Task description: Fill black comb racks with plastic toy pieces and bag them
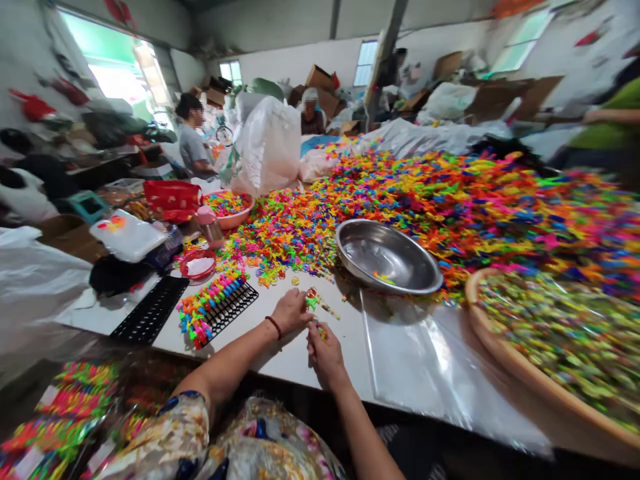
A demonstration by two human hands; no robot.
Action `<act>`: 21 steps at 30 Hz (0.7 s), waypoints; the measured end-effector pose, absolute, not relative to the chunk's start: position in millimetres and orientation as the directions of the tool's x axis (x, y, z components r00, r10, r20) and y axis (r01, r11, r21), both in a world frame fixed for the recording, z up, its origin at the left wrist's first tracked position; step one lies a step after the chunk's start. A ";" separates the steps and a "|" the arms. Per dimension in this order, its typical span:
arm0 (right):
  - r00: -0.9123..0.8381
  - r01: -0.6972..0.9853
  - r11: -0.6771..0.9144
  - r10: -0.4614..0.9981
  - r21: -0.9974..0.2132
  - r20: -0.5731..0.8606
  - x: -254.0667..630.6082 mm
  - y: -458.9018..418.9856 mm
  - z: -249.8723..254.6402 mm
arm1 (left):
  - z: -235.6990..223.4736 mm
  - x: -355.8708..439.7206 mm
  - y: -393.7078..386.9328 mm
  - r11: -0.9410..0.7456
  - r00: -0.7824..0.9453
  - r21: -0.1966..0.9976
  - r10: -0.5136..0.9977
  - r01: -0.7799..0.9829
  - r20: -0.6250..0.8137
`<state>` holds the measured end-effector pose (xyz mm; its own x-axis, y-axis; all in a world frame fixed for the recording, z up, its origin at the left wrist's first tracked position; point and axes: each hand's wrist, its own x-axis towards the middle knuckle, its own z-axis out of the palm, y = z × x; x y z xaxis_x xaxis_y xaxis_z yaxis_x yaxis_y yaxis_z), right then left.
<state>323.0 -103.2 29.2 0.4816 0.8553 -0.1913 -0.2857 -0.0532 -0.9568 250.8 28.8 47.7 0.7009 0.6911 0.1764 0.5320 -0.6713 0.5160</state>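
Over the white tabletop [280,360], my left hand [291,312] and my right hand [326,353] nearly meet, fingers closed in a pinch. Small colourful plastic pieces [314,301], green and red among them, show at the left fingertips. A small yellowish plastic piece [322,331] shows between my right fingers. Their exact kind is too small to tell. Left of my hands lies a black slotted rack [234,310] with rows of bright plastic pieces [210,303] on it.
A large heap of plastic pieces [400,193] covers the back. A steel bowl [360,233], clear plastic bags [415,360] and a wide basin [505,353] stand right. Another black rack [150,310], a red dish [200,275] and a pink basin [235,219] lie left. People sit behind.
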 end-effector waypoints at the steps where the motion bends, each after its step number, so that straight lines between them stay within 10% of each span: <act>1: 0.462 -0.305 -0.062 0.863 -0.950 -0.205 324.1 -104.2 28.7 | 49.4 254.1 28.0 -0.689 0.714 0.451 0.685 0.568 0.147; 8: 0.411 -0.320 -0.067 0.889 -0.945 -0.202 327.3 -106.4 24.1 | 50.2 266.1 22.4 -0.649 0.685 0.393 0.726 0.652 0.063; 16: 0.402 -0.224 -0.097 0.897 -0.970 -0.183 321.4 -109.9 16.3 | 58.6 265.5 14.8 -0.386 0.472 0.716 0.877 0.582 0.090; 21: 0.461 -0.162 -0.023 0.882 -0.987 -0.096 327.4 -103.6 12.0 | 49.0 270.0 11.2 -0.062 0.415 0.974 0.909 0.220 -0.035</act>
